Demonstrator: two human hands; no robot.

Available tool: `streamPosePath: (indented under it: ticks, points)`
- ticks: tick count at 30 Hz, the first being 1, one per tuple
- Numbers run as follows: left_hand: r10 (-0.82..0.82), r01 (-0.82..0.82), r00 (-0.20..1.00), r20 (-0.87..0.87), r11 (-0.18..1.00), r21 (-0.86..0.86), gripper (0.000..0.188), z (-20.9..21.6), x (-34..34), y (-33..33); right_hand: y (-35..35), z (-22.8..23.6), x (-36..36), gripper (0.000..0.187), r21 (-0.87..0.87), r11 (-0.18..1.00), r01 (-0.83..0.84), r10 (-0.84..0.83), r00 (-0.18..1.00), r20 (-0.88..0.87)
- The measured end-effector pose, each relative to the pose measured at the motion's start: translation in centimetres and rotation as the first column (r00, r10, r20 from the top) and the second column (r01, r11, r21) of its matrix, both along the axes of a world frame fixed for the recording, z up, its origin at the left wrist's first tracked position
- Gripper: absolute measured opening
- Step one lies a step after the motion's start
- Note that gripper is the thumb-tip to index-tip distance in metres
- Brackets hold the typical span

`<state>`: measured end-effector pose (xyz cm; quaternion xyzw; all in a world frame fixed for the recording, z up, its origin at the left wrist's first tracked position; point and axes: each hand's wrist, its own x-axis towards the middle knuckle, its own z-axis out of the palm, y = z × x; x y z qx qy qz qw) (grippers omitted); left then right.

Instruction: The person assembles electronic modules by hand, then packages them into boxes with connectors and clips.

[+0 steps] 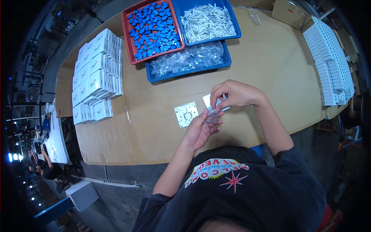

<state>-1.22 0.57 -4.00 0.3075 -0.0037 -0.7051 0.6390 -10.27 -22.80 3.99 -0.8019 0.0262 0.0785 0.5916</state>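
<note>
- Your dark T-shirt [251, 193], one with a printed front, sits nearest the view, close to the table's edge, which likely keeps both hands within easy reach.
- Your left hand [198, 133], palm partly up, holds one clear bag [210, 116] between thumb and fingers, probably to steady it from below.
- Your right hand [237, 94] is narrow, fingertips pinched at the bag's upper end, which would give fine control there.
- That bag is in front of your body, above the table [278, 81], between both hands.
- One white card [206, 101] shows behind your right fingers; whether you touch it, or it is more than one piece, I cannot tell.
- One printed sheet [186, 114] lies flat just left of the bag, perhaps for a clear view.
- Three trays stand beyond, seemingly grouped for reach: one red tray [126, 27] of blue pieces [154, 31], one upper blue tray [237, 34] of white sticks [208, 23], one lower blue tray [185, 74] of loose clear plastic [185, 62]. Their contents are too many to count.
- Two stacks flank you, a left stack [91, 81] and a right stack [328, 63] of white boxes, probably set aside to free the middle.
</note>
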Motion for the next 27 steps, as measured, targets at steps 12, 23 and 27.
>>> streamPosePath:
  ticks: [12, 23, 27]
  points:
    - [0.036, -0.037, 0.999, -0.029, 0.999, -0.022, 0.044, -1.2, 0.6, 1.0, 1.3, -0.3, 1.6, 0.017, -0.013, 0.982, -0.187, 0.186, 0.981, -0.05]
    - [0.091, -0.094, 0.995, -0.033, 0.99, -0.109, 0.041, -0.3, 1.4, -0.1, 2.7, 0.1, 1.6, 0.049, -0.012, 0.992, -0.123, 0.12, 0.98, -0.159]
    - [0.102, -0.109, 0.992, -0.068, 0.989, -0.097, 0.04, -0.5, 1.6, -0.4, 2.7, 0.1, 2.1, 0.051, 0.088, 0.996, -0.031, 0.046, 0.983, -0.177]
